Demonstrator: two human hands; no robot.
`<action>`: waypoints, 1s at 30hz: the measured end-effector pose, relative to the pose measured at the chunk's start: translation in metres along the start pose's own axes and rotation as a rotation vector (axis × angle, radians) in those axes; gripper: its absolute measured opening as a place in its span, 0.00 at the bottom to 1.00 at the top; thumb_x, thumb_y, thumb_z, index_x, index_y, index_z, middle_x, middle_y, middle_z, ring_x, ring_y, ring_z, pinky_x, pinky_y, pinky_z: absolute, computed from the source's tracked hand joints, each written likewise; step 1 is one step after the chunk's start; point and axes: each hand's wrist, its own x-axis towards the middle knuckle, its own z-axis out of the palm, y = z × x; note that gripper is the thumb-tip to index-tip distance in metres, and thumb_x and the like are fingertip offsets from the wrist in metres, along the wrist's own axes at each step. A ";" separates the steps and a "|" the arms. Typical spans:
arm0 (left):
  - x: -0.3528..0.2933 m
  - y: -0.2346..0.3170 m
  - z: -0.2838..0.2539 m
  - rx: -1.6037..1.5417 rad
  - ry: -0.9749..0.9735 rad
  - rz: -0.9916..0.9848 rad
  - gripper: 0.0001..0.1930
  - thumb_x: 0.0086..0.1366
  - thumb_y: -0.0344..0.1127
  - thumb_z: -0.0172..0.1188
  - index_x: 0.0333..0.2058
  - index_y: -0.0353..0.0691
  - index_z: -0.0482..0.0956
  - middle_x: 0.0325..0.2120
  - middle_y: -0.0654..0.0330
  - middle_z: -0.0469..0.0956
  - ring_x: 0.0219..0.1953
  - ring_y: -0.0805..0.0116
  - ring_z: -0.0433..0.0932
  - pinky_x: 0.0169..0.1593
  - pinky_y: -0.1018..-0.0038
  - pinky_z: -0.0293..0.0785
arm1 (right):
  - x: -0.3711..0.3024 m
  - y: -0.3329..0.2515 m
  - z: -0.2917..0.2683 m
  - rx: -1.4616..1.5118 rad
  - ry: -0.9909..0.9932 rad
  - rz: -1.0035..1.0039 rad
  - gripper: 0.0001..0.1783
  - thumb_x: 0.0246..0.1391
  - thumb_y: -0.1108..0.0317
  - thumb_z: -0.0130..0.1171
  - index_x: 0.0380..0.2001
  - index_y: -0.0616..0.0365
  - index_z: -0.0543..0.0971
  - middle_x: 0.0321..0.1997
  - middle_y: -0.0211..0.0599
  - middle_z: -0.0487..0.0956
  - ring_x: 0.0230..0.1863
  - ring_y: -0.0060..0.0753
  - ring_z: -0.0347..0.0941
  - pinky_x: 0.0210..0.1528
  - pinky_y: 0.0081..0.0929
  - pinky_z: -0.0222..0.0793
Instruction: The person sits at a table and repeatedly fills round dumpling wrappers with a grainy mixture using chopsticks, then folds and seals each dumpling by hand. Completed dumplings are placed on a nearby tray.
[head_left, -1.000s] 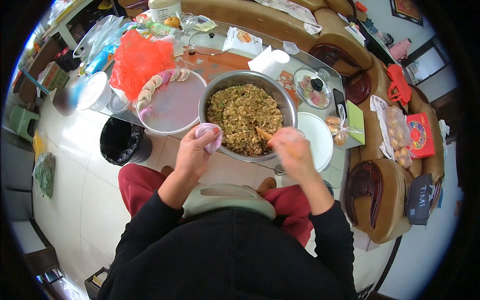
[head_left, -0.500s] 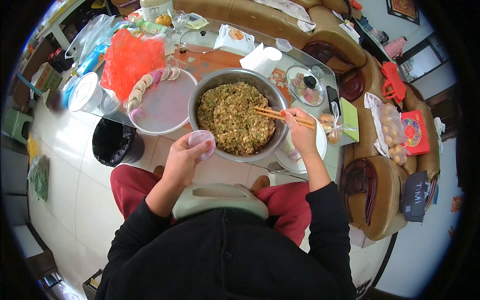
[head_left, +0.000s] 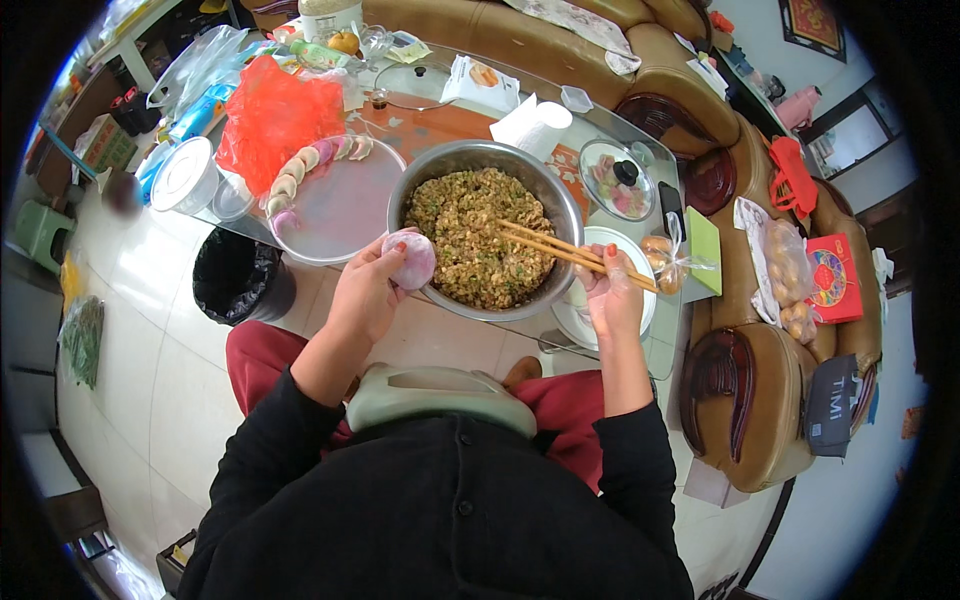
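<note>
Head view: the left hand [head_left: 362, 288] pinches a round pink dough piece [head_left: 412, 263] by the near left edge of the bowl [head_left: 568, 212]. It has tipped flatter, so its bare face shows. The right hand [head_left: 612, 302] pinches chopsticks [head_left: 560, 248] over the chopped mix [head_left: 465, 235]; touching, I can't tell.

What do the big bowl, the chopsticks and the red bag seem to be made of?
Bowl: probably stainless steel, going by its grey metallic sheen. Chopsticks: likely bamboo or wood, light brown; any coating is unclear. Red bag: thin plastic film, apparently, since it is crinkled and slightly see-through.
</note>
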 end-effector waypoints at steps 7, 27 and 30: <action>-0.002 0.001 -0.008 0.000 -0.007 -0.040 0.15 0.67 0.29 0.45 0.50 0.31 0.70 0.45 0.55 0.75 0.45 0.66 0.76 0.49 0.70 0.75 | -0.001 -0.020 0.000 -0.892 -0.034 -0.371 0.10 0.57 0.67 0.56 0.31 0.66 0.79 0.26 0.34 0.79 0.30 0.21 0.74 0.34 0.17 0.68; 0.008 0.012 0.005 -0.024 0.022 -0.021 0.15 0.67 0.30 0.44 0.49 0.31 0.71 0.45 0.54 0.75 0.46 0.65 0.76 0.49 0.70 0.75 | -0.006 -0.005 0.015 -0.139 0.043 -0.170 0.13 0.58 0.64 0.57 0.32 0.65 0.73 0.34 0.39 0.77 0.38 0.32 0.76 0.40 0.27 0.77; 0.009 0.012 -0.004 -0.028 0.015 -0.019 0.15 0.68 0.31 0.44 0.49 0.31 0.71 0.45 0.54 0.75 0.46 0.65 0.76 0.49 0.69 0.75 | -0.010 -0.014 0.025 -0.450 0.001 -0.243 0.12 0.58 0.66 0.56 0.31 0.66 0.75 0.30 0.36 0.77 0.34 0.27 0.75 0.37 0.22 0.72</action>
